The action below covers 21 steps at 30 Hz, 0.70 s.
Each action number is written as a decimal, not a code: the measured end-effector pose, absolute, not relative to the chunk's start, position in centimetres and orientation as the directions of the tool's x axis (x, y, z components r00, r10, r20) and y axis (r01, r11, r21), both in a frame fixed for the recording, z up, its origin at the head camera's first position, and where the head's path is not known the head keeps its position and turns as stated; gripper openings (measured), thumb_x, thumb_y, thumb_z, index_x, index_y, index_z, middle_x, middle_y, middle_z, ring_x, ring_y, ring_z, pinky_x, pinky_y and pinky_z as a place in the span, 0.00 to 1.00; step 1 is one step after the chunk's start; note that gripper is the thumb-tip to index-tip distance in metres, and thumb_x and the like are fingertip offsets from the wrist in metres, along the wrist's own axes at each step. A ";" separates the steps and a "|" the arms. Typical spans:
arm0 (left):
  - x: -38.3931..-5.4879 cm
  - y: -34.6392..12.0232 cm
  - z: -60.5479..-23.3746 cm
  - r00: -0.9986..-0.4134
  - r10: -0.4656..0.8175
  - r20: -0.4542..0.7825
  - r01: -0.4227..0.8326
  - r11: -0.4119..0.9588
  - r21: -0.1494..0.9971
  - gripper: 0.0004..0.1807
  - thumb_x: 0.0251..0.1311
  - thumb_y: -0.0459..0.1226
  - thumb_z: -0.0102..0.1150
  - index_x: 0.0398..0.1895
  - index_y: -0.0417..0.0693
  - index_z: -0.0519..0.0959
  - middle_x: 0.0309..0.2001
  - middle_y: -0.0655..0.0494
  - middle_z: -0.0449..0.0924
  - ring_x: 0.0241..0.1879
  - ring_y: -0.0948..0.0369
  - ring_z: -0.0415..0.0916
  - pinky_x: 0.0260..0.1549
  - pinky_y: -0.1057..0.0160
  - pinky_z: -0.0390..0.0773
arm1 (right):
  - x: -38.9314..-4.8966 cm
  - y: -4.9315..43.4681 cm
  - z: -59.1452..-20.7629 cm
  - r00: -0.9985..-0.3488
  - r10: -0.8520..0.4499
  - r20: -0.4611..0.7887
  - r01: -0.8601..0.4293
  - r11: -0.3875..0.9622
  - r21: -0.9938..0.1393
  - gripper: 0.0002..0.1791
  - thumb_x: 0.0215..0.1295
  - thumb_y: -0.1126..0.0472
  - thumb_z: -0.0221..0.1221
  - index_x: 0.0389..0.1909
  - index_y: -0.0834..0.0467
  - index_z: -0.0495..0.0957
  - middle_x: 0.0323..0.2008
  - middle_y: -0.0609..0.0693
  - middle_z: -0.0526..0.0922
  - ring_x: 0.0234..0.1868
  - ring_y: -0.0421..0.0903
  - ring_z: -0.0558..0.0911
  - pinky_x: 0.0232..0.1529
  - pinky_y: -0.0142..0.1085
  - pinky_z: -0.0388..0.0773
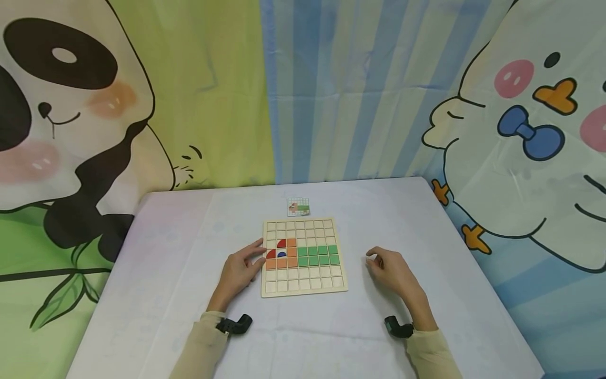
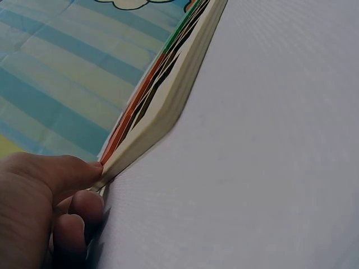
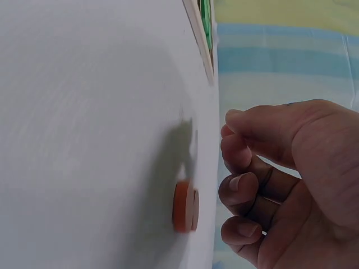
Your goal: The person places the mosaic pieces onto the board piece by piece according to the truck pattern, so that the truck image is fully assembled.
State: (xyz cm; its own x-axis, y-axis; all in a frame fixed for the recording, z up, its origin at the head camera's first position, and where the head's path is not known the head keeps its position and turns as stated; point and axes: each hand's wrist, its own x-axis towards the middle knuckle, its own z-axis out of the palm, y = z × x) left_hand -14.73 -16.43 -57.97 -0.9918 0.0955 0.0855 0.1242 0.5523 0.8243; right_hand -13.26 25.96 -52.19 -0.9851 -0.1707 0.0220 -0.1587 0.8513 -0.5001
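In the head view a pale wooden grid board (image 1: 303,285) lies on the table, with square cells. Green squares (image 1: 318,256) fill two rows toward its right side. Orange squares (image 1: 291,252) sit left of them, around two red quarter-round pieces (image 1: 282,243) and a blue half-round piece (image 1: 281,254). My left hand (image 1: 240,268) holds the board's left edge, its thumb (image 2: 78,170) at the rim. My right hand (image 1: 393,271) hovers right of the board with bent fingers, nothing visible in it. Below it in the right wrist view is a small orange piece (image 3: 182,206), hidden from the head view.
A small picture card (image 1: 299,207) with a gridded green and orange design lies just behind the board. The white-covered table (image 1: 189,231) ends at a printed curtain (image 1: 326,105). Each wrist wears a black camera mount (image 1: 235,325).
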 end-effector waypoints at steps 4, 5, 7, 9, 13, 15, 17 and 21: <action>-14.8 -16.5 -58.0 -0.993 0.089 0.074 0.111 0.561 0.820 0.18 0.70 0.41 0.68 0.62 0.54 0.86 0.73 0.64 0.78 0.10 0.64 0.70 0.09 0.64 0.71 | -12.7 27.3 -52.4 -0.989 -0.149 0.003 -0.130 0.852 -0.508 0.11 0.74 0.63 0.64 0.52 0.62 0.85 0.23 0.45 0.79 0.23 0.40 0.71 0.26 0.31 0.69; -14.8 -16.5 -58.0 -0.993 0.090 0.074 0.112 0.559 0.821 0.19 0.70 0.40 0.68 0.62 0.54 0.86 0.73 0.63 0.78 0.10 0.64 0.70 0.09 0.64 0.71 | -12.6 27.7 -52.4 -0.989 -0.146 -0.005 -0.123 0.849 -0.513 0.11 0.75 0.63 0.63 0.53 0.62 0.84 0.23 0.45 0.80 0.22 0.40 0.72 0.26 0.31 0.70; -14.8 -16.5 -58.0 -0.993 0.090 0.075 0.112 0.556 0.824 0.19 0.70 0.40 0.68 0.62 0.53 0.86 0.73 0.62 0.78 0.10 0.64 0.71 0.10 0.64 0.71 | -12.3 28.3 -52.5 -0.989 -0.145 -0.019 -0.113 0.842 -0.527 0.12 0.76 0.62 0.62 0.54 0.63 0.83 0.22 0.45 0.81 0.22 0.39 0.73 0.26 0.31 0.71; -14.8 -16.5 -58.0 -0.993 0.093 0.077 0.116 0.549 0.828 0.18 0.70 0.39 0.69 0.62 0.52 0.86 0.74 0.62 0.77 0.11 0.64 0.71 0.10 0.64 0.71 | -12.1 28.8 -52.5 -0.991 -0.135 -0.025 -0.101 0.840 -0.533 0.12 0.76 0.62 0.62 0.54 0.62 0.83 0.22 0.44 0.82 0.22 0.39 0.73 0.26 0.31 0.72; -14.8 -16.5 -58.0 -0.992 0.098 0.080 0.121 0.544 0.830 0.18 0.70 0.39 0.69 0.62 0.52 0.86 0.74 0.62 0.77 0.11 0.64 0.72 0.10 0.64 0.72 | -11.7 29.8 -52.7 -0.993 -0.114 -0.012 -0.091 0.848 -0.523 0.12 0.75 0.61 0.64 0.53 0.62 0.84 0.23 0.44 0.82 0.22 0.39 0.74 0.27 0.31 0.72; -14.8 -16.5 -58.0 -0.992 0.097 0.080 0.120 0.546 0.829 0.18 0.70 0.39 0.69 0.62 0.53 0.86 0.74 0.63 0.77 0.11 0.64 0.71 0.10 0.64 0.71 | -11.6 30.2 -52.8 -0.995 -0.097 -0.010 -0.079 0.858 -0.507 0.12 0.75 0.60 0.64 0.53 0.61 0.85 0.23 0.45 0.81 0.23 0.40 0.73 0.26 0.31 0.70; -14.8 -16.6 -58.0 -0.992 0.097 0.080 0.121 0.547 0.829 0.18 0.70 0.40 0.68 0.62 0.54 0.86 0.73 0.64 0.77 0.11 0.64 0.71 0.10 0.64 0.71 | -11.4 30.6 -52.9 -0.996 -0.089 -0.013 -0.071 0.865 -0.497 0.12 0.75 0.60 0.64 0.53 0.60 0.85 0.22 0.45 0.79 0.22 0.40 0.71 0.25 0.31 0.69; -14.8 -16.6 -58.1 -0.991 0.103 0.085 0.127 0.546 0.828 0.18 0.70 0.39 0.68 0.62 0.53 0.86 0.74 0.63 0.77 0.11 0.64 0.71 0.10 0.64 0.71 | -11.0 31.0 -53.0 -0.996 -0.088 -0.022 -0.066 0.871 -0.487 0.11 0.74 0.60 0.64 0.52 0.61 0.85 0.20 0.45 0.75 0.21 0.40 0.68 0.23 0.31 0.65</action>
State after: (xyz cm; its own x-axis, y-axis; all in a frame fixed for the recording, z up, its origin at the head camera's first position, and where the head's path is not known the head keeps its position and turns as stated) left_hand -14.79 -16.59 -58.13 -0.9911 0.1025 0.0847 0.1273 0.5464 0.8278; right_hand -11.01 30.99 -53.00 -0.9959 -0.0882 -0.0219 -0.0664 0.8709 -0.4870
